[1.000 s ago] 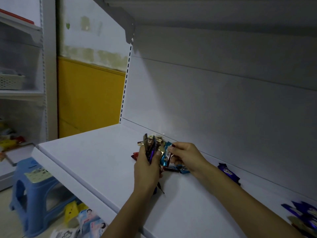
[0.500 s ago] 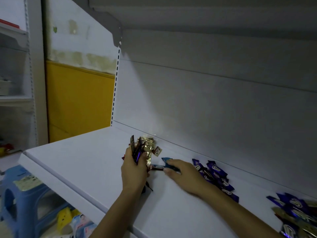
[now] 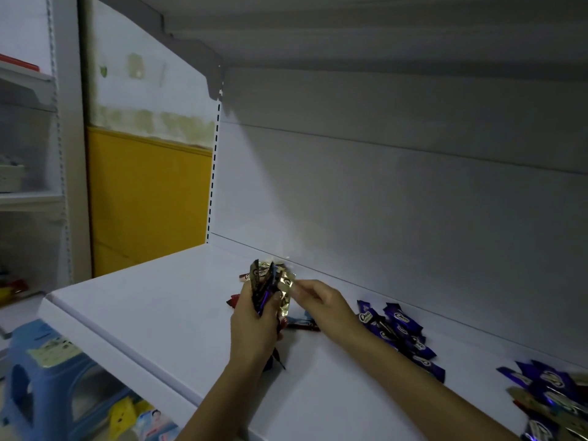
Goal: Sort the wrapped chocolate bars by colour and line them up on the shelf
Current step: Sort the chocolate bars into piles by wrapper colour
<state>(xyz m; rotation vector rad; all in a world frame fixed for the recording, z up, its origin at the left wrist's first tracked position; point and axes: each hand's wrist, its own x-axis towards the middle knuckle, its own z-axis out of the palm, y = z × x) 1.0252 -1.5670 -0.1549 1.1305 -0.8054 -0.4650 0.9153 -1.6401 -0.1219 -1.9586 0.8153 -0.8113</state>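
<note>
Your left hand (image 3: 254, 329) grips a mixed bunch of chocolate bars (image 3: 261, 281) upright over the shelf (image 3: 143, 313); your right hand (image 3: 324, 303) pinches its gold-wrapped bar (image 3: 284, 297); purple bars (image 3: 397, 326) lie in a rough row just right of your hands; the far-right mixed pile (image 3: 547, 386) is not yet sorted, so the task looks roughly midway.

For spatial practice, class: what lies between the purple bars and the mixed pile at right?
Only bare shelf separates purple bars from mixed pile, head view.

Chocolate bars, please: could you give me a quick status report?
Left grip holds a mixed bunch. Right grip pinches a gold bar from it. Purple bars lined up at right. Loose bars beneath.
</note>
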